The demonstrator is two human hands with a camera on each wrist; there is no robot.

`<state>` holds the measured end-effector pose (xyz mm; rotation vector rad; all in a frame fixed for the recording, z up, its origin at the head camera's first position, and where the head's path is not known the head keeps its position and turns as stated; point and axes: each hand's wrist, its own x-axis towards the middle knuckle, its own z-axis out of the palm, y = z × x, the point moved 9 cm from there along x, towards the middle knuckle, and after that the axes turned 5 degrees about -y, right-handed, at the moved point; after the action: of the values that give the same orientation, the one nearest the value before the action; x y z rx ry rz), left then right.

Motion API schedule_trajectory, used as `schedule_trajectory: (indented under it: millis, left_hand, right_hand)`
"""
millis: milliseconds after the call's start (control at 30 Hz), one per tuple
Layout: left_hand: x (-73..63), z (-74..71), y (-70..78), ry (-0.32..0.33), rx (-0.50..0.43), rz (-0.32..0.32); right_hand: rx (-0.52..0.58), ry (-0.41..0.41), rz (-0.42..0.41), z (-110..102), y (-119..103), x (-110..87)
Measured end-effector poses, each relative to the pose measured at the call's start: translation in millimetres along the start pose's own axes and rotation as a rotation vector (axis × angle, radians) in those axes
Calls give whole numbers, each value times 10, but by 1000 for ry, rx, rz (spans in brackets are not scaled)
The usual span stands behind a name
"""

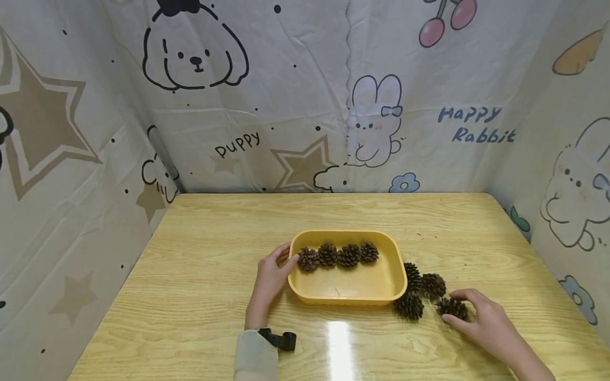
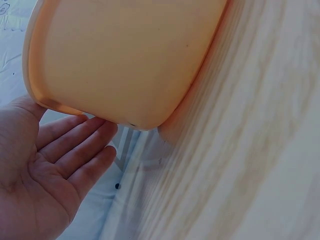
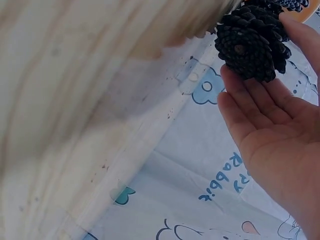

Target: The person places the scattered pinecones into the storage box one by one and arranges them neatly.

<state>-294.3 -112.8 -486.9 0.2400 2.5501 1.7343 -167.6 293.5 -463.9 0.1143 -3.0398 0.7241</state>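
Right of centre on the yellow wood-grain table (image 1: 190,296) sits a yellow rectangular plastic tray (image 1: 348,288), corners rounded. Row of four small brown scaly pine cones (image 1: 349,256) lies inside, toward its 12 o'clock side. Left hand (image 1: 272,271) at the tray's 9 o'clock: thumb over the rim, fingers side by side against the outer wall, rim gripped between. Right hand (image 1: 487,318) out between 3 and 4 o'clock, thumb and fingers clamped on a dark brown woody pine cone (image 1: 452,307); can't tell if that cone touches the table. Three loose dark pine cones (image 1: 433,286) bunch between it and the tray. Pale printed cloth (image 1: 295,106) hangs beyond, at 12 o'clock.
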Motion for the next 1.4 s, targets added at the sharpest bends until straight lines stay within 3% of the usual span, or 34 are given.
schedule_trajectory:
  millis: [633, 933, 1133, 1400]
  left_hand:
    - [-3, 31, -1, -10, -3, -10]
    - [-1, 12, 2, -3, 17, 0]
    - [-9, 18, -26, 4, 7, -5]
    - [-19, 11, -6, 2, 3, 13]
  right_hand:
    - [17, 138, 12, -131, 52, -86]
    - [96, 165, 33, -178, 52, -71]
    - [167, 231, -6, -246, -9, -44]
    - [300, 247, -42, -250, -118, -26]
